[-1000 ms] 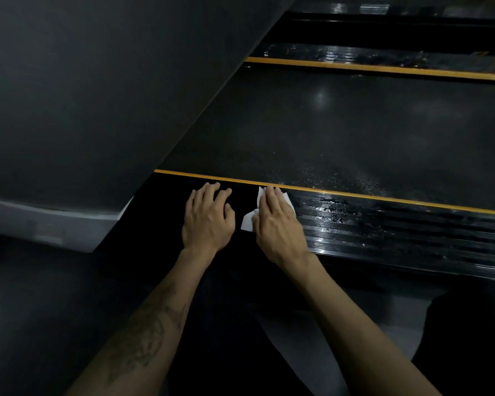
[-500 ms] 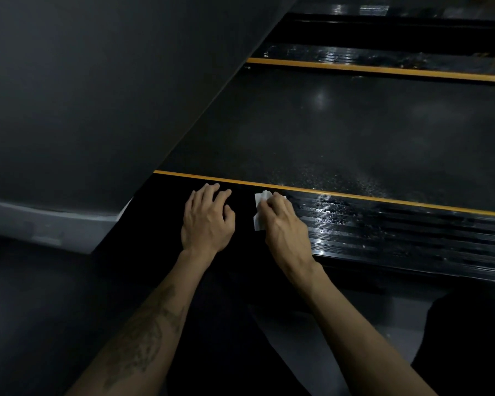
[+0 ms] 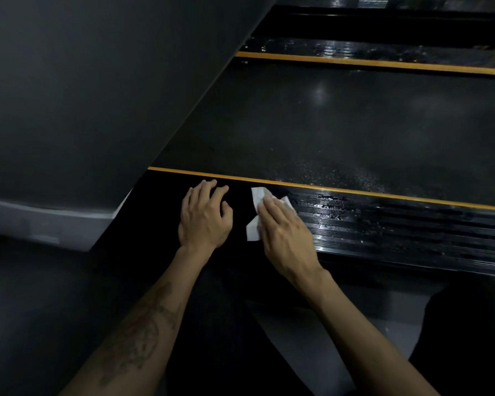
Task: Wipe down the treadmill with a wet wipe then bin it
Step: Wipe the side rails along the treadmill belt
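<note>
Wet wipe (image 3: 253, 230) lies pressed beneath right hand (image 3: 286, 235).

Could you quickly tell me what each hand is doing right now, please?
Left hand: open, resting on the treadmill's near side rail, holding nothing.
Right hand: open, fingers flat, pressing the wet wipe onto the rail.

Both forearms are bare from the wrists to the bottom edge of the picture, with no sleeves, watch, bracelet or rings to be seen. The left forearm (image 3: 137, 335) carries a dark line tattoo along its upper side; the design is too dim and blurred to make out. The right forearm (image 3: 363, 332) shows no markings. The left hand (image 3: 205, 217) and the right hand (image 3: 286, 235) wear no gloves. Below, dark clothing (image 3: 466, 338) covers the person's legs, its fabric and cut lost in shadow.
</note>
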Tool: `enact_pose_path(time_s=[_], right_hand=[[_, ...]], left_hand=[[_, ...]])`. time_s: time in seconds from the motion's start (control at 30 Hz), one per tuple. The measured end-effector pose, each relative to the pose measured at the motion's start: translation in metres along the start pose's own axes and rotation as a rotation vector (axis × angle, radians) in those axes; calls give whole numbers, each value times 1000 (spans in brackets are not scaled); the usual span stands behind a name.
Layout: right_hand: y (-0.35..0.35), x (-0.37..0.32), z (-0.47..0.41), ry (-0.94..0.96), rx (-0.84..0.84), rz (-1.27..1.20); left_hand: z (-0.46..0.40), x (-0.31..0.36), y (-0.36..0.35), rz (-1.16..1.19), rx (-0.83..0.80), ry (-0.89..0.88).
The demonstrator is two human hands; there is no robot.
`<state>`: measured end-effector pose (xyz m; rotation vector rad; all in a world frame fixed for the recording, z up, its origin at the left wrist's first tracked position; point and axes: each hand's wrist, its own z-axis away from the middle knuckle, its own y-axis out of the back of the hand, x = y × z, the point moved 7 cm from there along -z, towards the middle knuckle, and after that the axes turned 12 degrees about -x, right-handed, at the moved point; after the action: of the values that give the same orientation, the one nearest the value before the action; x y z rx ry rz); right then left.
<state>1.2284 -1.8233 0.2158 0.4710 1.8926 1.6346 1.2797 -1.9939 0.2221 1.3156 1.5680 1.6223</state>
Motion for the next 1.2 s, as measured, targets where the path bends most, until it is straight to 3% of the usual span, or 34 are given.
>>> enact_pose_path(time_s=[0.17,0.33,0.57,0.77,0.97,1.2], right_hand=[[-3,8,-19,-154,-13,-77],[-5,-17,5,24,-12,-22],[-3,-5,-10,-137,-38,-75],[-7,-8,15,20,-53,-45],[-3,-3,-10,-142,-45,-82],[-8,-12,20,38,-8,-70]], left_hand=[[0,-1,-2,7,-4,9],[-2,-2,-2,-9,-12,8],[0,-1,-3,4,-4,12],[-1,-2,-2,-3,-9,8],[1,-1,-1,-3,0,11],[0,-1,-1,-7,-16,2]])
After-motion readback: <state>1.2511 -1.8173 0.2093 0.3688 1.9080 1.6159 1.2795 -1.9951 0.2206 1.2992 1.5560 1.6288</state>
